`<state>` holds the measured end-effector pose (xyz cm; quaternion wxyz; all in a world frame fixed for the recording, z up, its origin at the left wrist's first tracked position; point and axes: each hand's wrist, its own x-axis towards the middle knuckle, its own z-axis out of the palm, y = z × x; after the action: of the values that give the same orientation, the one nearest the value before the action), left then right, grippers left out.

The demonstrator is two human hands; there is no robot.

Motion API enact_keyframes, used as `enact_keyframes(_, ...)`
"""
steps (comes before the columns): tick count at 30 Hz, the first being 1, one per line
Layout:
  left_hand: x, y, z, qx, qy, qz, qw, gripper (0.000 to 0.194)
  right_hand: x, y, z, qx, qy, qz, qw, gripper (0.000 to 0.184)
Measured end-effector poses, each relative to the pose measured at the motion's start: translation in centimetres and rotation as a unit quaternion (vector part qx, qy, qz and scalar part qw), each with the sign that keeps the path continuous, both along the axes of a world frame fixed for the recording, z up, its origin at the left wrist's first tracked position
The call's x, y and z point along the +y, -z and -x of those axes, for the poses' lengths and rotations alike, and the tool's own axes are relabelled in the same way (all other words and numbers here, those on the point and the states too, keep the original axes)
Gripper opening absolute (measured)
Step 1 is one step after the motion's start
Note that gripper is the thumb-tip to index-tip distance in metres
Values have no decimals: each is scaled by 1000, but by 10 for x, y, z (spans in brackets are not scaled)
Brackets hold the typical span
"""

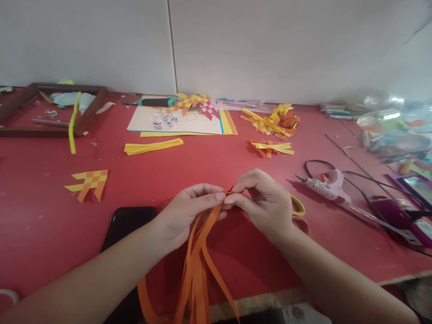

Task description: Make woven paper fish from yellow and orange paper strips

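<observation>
A bundle of long orange paper strips (199, 274) hangs from my fingers over the table's front edge. My left hand (195, 209) is closed on the strips near their upper ends, thumb on top. With thumb and forefinger, my right hand (265, 202) pinches the strips' top ends, and the two hands' fingertips meet there. Scissors with a yellow handle (298, 205) lie partly hidden behind my right hand. A black phone (130, 222) rests beneath my left forearm. Farther left lies a woven yellow and orange paper fish (90, 182).
Yellow strips (153, 146) lie behind my hands, before a stack of paper sheets (145, 119) bearing woven pieces and a cutter (155, 102). Paper scraps (276, 121) are piled at back right. A glue gun (326, 186) with a cord lies right; a wooden frame (40, 133) is left.
</observation>
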<state>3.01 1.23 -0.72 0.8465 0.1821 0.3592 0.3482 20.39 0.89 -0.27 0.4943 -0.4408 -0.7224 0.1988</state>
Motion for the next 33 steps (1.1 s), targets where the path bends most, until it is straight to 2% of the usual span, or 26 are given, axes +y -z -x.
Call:
enact_keyframes(12,0,-2,-1,2,-4,-12,1000,17,0,3,-2,15,-23,16,999,14)
enact_keyframes(17,0,-3,-1,-3,-37,-29,999,16,0,1,-3,-2,-30,-4,1000,8)
enact_keyframes(24,-1,-4,-1,-8,-20,-31,999,16,-1,0,-2,-15,-26,-20,999,13)
enact_keyframes(33,-2,-1,-2,13,-41,-77,996,10,-1,-1,-1,-37,-14,-55,998,14)
